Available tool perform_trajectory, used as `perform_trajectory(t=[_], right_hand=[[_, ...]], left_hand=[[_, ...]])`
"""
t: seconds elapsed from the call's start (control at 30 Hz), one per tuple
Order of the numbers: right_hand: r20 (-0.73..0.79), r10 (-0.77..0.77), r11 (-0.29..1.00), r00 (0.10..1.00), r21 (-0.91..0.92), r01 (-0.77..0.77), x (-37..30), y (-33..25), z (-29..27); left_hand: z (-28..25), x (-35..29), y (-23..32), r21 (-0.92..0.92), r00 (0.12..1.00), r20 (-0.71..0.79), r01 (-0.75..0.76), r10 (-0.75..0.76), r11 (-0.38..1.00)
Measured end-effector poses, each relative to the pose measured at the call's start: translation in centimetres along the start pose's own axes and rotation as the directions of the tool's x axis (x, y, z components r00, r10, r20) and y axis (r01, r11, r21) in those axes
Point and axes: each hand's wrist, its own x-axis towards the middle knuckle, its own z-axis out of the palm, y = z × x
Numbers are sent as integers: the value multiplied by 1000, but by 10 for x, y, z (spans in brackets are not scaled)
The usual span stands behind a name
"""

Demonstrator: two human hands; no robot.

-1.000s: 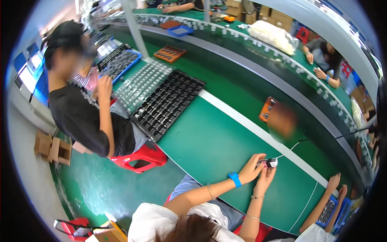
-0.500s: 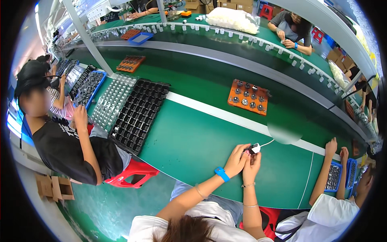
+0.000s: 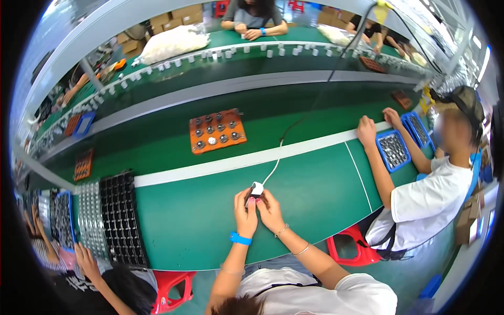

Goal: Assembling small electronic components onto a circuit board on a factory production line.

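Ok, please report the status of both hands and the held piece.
Left hand and right hand together, holding small black-and-white block-shaped device above green tabletop. Thin white cable leads from its far end. No obstruction seen.

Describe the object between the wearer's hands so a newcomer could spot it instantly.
Find the green tabletop with a white strip along its far side. Over its middle stretch, the left hand and right hand hold a small white-and-black device. Unlike the larger orange tray beyond the strip, it has a white cable running from it.
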Motion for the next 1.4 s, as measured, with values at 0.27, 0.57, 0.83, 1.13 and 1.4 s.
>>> perform_trajectory(t=[0.27, 0.57, 0.83, 1.13, 1.4], right_hand=[[5, 1, 996, 1000, -91, -1, -2, -8, -6], [7, -32, 999, 999, -31, 32, 0, -13, -8], [6, -17, 999, 1000, -28, 17, -2, -10, -14], [6, -70, 993, 998, -92, 70, 7, -24, -29], [-100, -59, 998, 993, 17, 61, 4, -43, -48]], left_hand=[[6, -3, -4, 29, 1000, 24, 14, -15, 999], [7, -2, 3, 28, 999, 34, 3, -4, 1000], [11, -6, 8, 40, 998, 47, 37, -39, 998], [30, 0, 19, -15, 996, 17, 93, -93, 996], [46, 6, 20, -364, 952, -121, 222, -282, 905]])
